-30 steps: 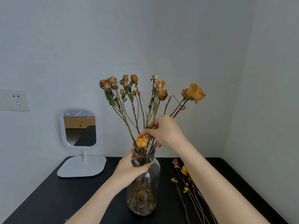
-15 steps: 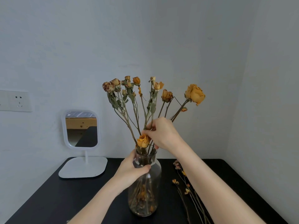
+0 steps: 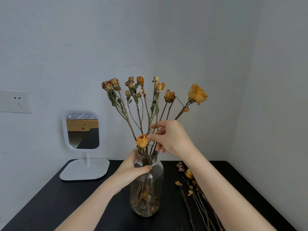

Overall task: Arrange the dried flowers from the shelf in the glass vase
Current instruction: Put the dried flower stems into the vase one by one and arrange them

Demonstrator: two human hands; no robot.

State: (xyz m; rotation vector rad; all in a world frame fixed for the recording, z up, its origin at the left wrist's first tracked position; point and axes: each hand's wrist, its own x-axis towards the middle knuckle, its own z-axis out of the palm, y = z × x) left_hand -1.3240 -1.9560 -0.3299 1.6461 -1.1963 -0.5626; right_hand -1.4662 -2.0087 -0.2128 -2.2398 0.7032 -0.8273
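Glass vase [image 3: 146,189] stands mid-worktop [image 3: 66,205], dried roses [image 3: 197,94] fanning upward from it. Left hand [image 3: 133,169] grips vase neck, fingers and thumb curled round glass. Right hand [image 3: 170,139] among stems just above vase mouth, fingers loosely spread, thumb touching low orange rose [image 3: 142,140]; whether it pinches stem, cannot tell. Loose dried flowers [image 3: 190,174] lie toward right edge.

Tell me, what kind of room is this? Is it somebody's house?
Probably a corner of a room at home, maybe a bedroom. A small white stand mirror sits on a black table, a wall socket is on the wall, and dried flowers stand in a glass vase.
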